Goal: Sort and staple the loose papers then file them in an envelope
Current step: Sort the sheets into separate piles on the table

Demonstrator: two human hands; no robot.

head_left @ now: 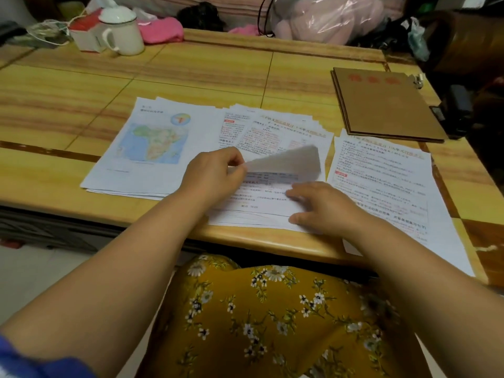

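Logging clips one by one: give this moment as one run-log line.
left hand pinches lifted white printed sheet | right hand presses middle paper stack | brown kraft envelope untouched

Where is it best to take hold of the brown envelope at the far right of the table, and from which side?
Probably the near right corner of the brown envelope. It lies flat, so fingers cannot get under the middle. That corner reaches the edge of the table, where a thumb above and fingers below could pinch it from the right. Nothing rests on it.
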